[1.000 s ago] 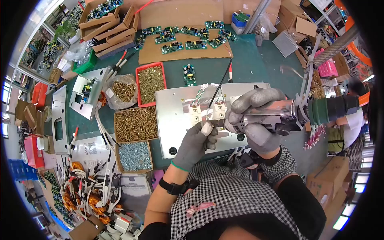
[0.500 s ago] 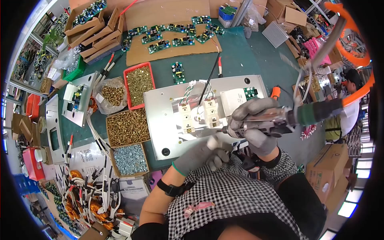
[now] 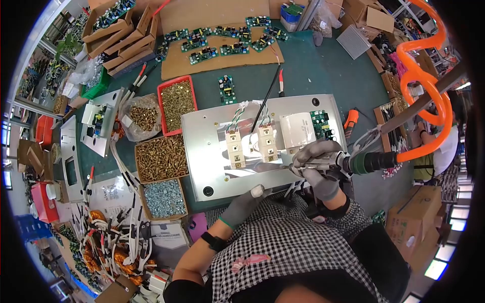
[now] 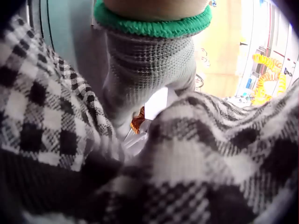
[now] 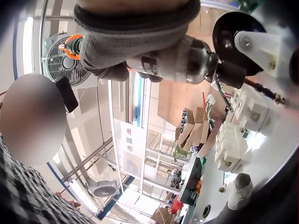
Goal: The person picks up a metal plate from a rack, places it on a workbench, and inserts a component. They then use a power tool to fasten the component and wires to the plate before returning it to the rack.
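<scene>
My gloved right hand [image 3: 321,171] grips a pneumatic screwdriver [image 5: 166,60] with a metal barrel. Its bit points left over the metal panel [image 3: 207,166], and a small brass-coloured screw [image 5: 279,98] shows at the bit's end. Two cream-coloured modules [image 3: 236,150] with metal terminals are mounted on the panel, the right-hand one left of the bit. By the panel's front edge is my gloved left hand [image 3: 245,206], a whitish fingertip [image 3: 257,191] reaching the edge. Its other fingers are hidden, and I cannot tell whether they hold anything.
A white block [image 3: 298,130] and green circuit board [image 3: 322,124] sit at the panel's right. Left of it stand a red tray [image 3: 159,103] and boxes of brass screws [image 3: 161,159] and silver hardware [image 3: 164,198]. An orange coiled hose [image 3: 427,91] hangs at right. Circuit boards lie on cardboard [image 3: 222,60].
My left hand has left the screwdriver's tip and drawn back to the panel's front edge. The screwdriver has swung lower, uncovering the white block and circuit board; the hose now hangs in front.
</scene>
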A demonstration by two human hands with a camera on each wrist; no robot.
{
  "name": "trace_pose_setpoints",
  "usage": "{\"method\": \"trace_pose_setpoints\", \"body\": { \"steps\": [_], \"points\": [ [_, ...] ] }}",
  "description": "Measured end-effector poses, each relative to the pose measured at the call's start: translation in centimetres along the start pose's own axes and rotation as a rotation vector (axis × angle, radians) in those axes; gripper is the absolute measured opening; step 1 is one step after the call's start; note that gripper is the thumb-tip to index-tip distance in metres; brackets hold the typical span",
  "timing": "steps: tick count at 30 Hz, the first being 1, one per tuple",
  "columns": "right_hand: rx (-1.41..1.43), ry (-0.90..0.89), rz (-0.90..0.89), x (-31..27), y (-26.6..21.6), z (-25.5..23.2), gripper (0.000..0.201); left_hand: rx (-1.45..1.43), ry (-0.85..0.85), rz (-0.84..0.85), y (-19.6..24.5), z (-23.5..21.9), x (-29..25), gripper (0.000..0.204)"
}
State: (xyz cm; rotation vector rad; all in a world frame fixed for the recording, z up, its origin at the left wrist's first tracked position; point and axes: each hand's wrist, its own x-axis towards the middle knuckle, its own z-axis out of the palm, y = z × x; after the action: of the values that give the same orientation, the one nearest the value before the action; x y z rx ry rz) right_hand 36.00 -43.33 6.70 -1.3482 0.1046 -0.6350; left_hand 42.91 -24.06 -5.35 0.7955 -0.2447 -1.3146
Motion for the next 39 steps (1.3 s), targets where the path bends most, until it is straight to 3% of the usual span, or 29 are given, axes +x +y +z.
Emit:
{"method": "trace_pose_setpoints", "body": {
  "steps": [2,6,13,20,23,25,28,29,32,34,36,39],
  "points": [
    [-0.046,-0.011,0.004,0.0,0.1,-0.1,0.043,-0.241,0.009,-0.022,-0.3,0.1,0.4,0.043],
    [-0.087,-0.010,0.037,-0.2,0.0,0.1,0.041,-0.072,0.034,-0.044,-0.1,0.1,0.3,0.048],
    [-0.090,-0.132,0.027,0.0,0.2,-0.4,0.041,-0.189,-0.026,-0.036,0.8,0.9,0.2,0.065],
    [0.042,-0.117,0.087,0.8,-0.3,-0.1,0.041,-0.264,-0.009,-0.045,0.4,0.8,0.6,0.070],
    [0.069,-0.040,0.111,1.0,-0.6,0.7,0.035,-0.204,0.027,-0.059,1.6,1.5,0.4,0.068],
    [0.002,-0.027,0.088,1.0,-0.3,0.5,0.037,0.055,-0.011,-0.017,0.5,0.2,0.7,0.066],
    [-0.095,-0.091,0.117,1.9,-1.6,0.0,0.041,0.044,0.011,-0.014,1.7,1.4,0.4,0.064],
    [-0.005,-0.178,0.075,3.3,-2.6,-0.4,0.044,-0.032,0.038,-0.018,2.3,2.0,0.5,0.063],
    [0.279,-0.058,0.026,8.2,-5.0,0.1,0.042,0.212,0.019,-0.013,0.9,0.9,0.5,0.063],
    [0.043,-0.037,-0.062,12.9,-4.5,-1.6,0.040,-0.082,0.068,-0.066,-0.2,0.6,0.7,0.058],
    [-0.142,-0.035,0.001,17.2,-2.4,-4.6,0.039,-0.361,0.120,-0.074,0.1,1.3,0.5,0.048],
    [-0.353,-0.089,0.230,20.2,2.8,-9.1,0.037,-0.522,0.120,-0.002,-2.8,0.6,1.6,0.058]
  ]
}}
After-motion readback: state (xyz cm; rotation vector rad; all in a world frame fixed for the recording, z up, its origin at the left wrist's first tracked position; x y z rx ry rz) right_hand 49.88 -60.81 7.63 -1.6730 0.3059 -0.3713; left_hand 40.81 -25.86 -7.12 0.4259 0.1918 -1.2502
